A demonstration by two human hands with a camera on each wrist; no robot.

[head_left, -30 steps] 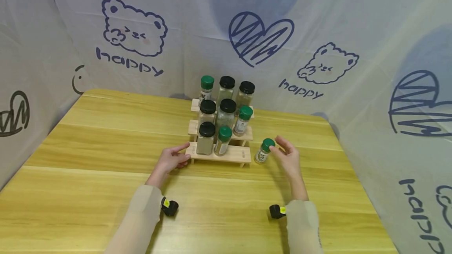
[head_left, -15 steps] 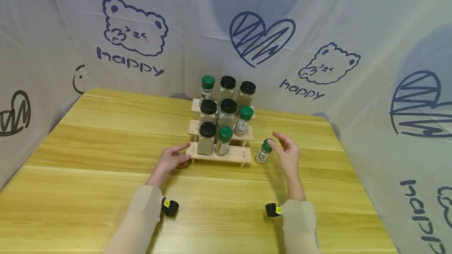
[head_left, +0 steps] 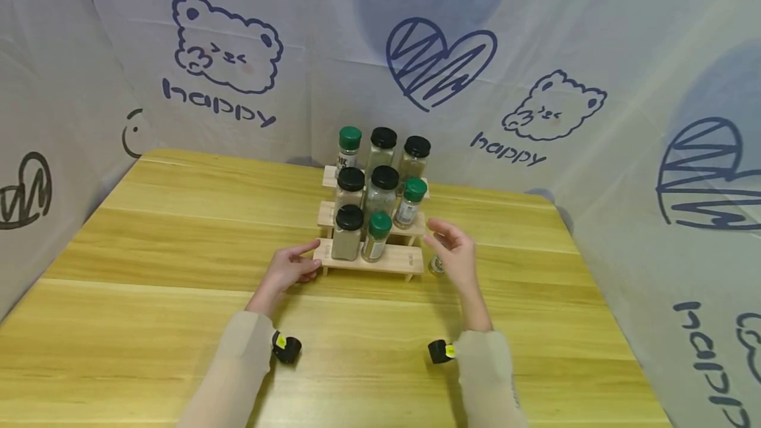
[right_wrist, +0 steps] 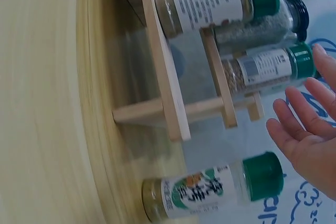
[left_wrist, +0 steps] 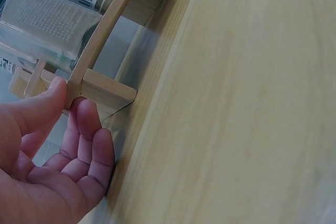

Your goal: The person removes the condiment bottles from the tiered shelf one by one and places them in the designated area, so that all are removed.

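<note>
Eight jars [head_left: 346, 245] sit on the rack [head_left: 399, 259], its near left end pinched by our left grip [head_left: 287, 271]. Our right grip [head_left: 456, 256], relaxed and holding nothing, hovers near the ninth jar [right_wrist: 212, 188], right on the worktop [head_left: 368, 355]: the last left, we judge.

Wood-grain table [head_left: 178, 230]; pale cloth [head_left: 329, 18] behind, printed hearts [head_left: 441, 63], bears [head_left: 228, 45]

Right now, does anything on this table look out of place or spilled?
One green-capped jar looks out of place: it stands on the table, right of the wooden rack, while the other eight jars sit on it. The front tier is bare at its right end. I see no spill.
</note>
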